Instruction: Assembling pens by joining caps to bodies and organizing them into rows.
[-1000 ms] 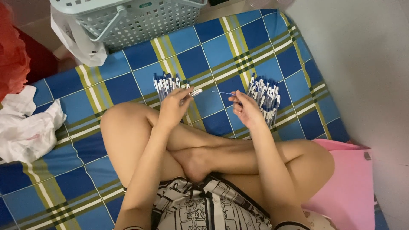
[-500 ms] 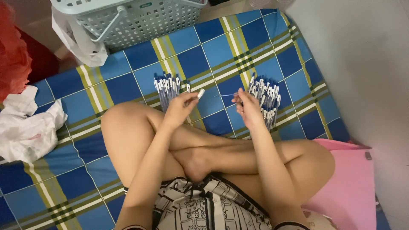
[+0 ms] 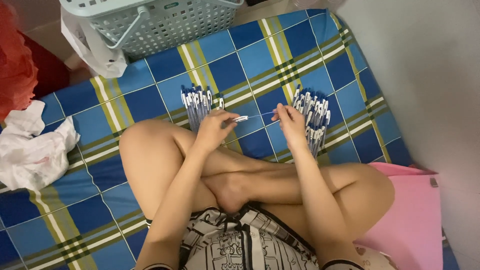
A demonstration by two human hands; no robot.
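A: Entry, hands first. What did the left hand (image 3: 215, 129) hold?

B: It pinched a small white pen barrel (image 3: 240, 119) between thumb and fingertips, fingers closed narrow around it. The barrel lay roughly level, pointing toward the other hand.

A: And the right hand (image 3: 291, 122)?

B: Closed as well, fingertips pinched on the end of a thin refill (image 3: 262, 115). The refill ran as a fine line from the right fingertips to the barrel's open end. It was too slim to say whether its tip sat inside the barrel or just at its mouth.

A: Position of the two hands?

B: Near each other, apart by the refill's visible stretch, held above the crossed legs (image 3: 235, 175) of the seated person and over the checked blue and green mat (image 3: 260, 60).

A: Stock around them?

B: Two heaps of blue and white pens lay on the mat. The left pen pile (image 3: 196, 102) sat just beyond the left hand; the right pen pile (image 3: 315, 117) sat under and just beside the right hand.

A: Farther out?

B: A pale green plastic basket (image 3: 165, 22) with a handle stood at the mat's far edge, a white plastic bag (image 3: 90, 42) touching its left side. Crumpled white paper (image 3: 32, 150) lay at the mat's left border, red material (image 3: 17, 65) behind it. A pink sheet (image 3: 415, 215) lay by the right knee, against the grey wall (image 3: 430, 75).
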